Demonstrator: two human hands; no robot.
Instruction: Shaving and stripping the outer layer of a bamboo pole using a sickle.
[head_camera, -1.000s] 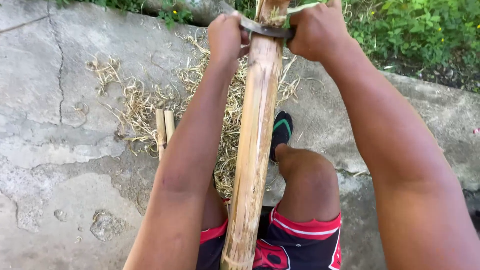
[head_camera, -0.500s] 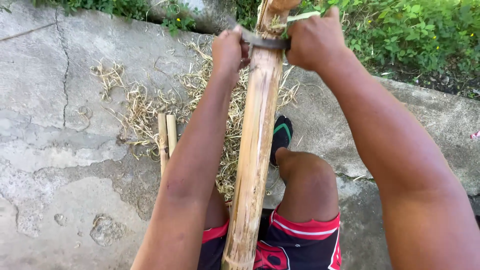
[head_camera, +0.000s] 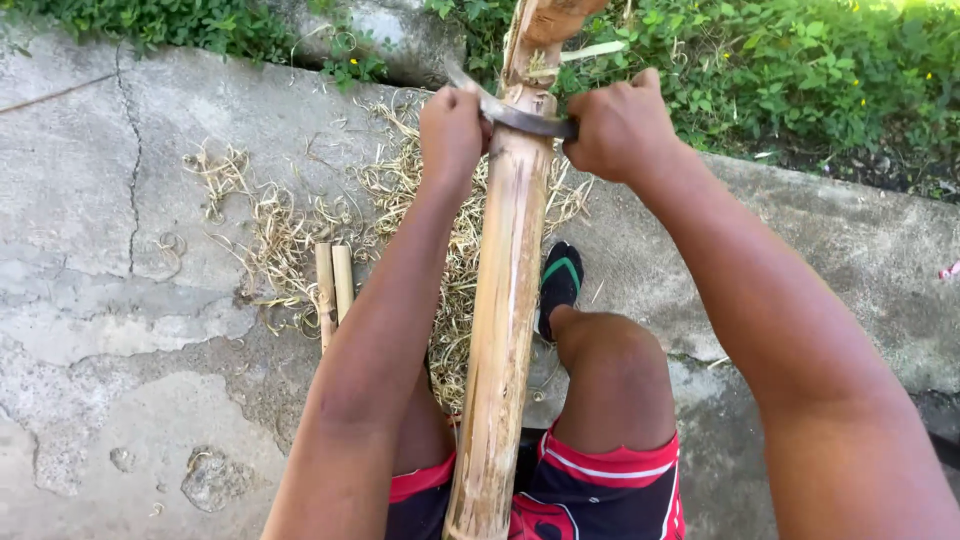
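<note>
A thick bamboo pole (head_camera: 505, 300) runs lengthwise between the person's knees, its far end pointing toward the green bushes (head_camera: 800, 70). A curved blade (head_camera: 525, 120) lies across the pole near that far end. The left hand (head_camera: 452, 125) is closed around the blade's left end, the right hand (head_camera: 620, 125) closed around its right end. Dry shavings (head_camera: 300, 220) and two short sticks (head_camera: 333, 285) lie on the concrete (head_camera: 120, 300) left of the pole.

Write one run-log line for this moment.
left hand: grips blade | right hand: grips blade | blade: across bamboo pole
</note>
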